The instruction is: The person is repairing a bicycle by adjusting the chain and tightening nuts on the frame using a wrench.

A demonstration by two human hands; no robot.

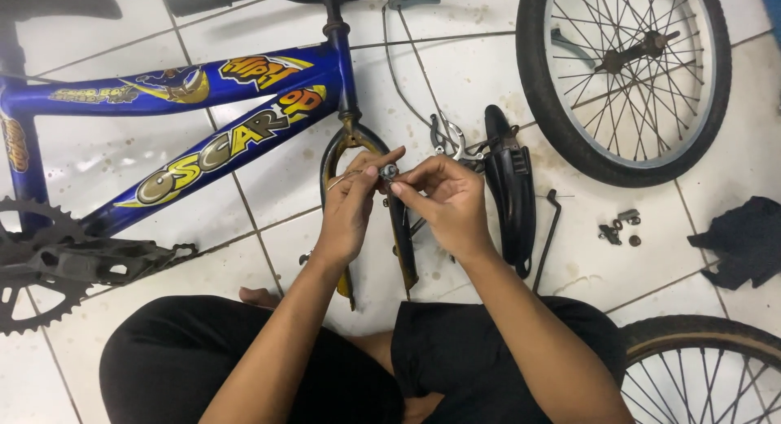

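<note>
Looking down from the head view, we see our left hand (351, 198) and right hand (443, 198) meeting over the front fork (404, 245) of a blue bicycle frame (203, 107) that lies on its side on the white tiled floor (268, 180). Between the fingertips of both hands we pinch a small metal nut (389, 172), held just above the fork, near its crown. Our left thumb and forefinger close snugly on it from the left, and our right fingertips close on it from the right; both grips are nearly shut around this small part. A thin wire (342, 178) runs leftward from the nut across our left fingers.

Just to the right of our right hand lies a black fender (512, 192), with a brake caliper (449, 139) by its upper end. A bent black rod (549, 237) lies beside the fender, and a few small loose fittings (618, 226) sit farther right. A detached wheel (625, 74) rests at upper right, a second wheel (700, 367) at lower right, and a dark cloth (744, 241) at the right edge. The chainring (28, 261) shows at left.
</note>
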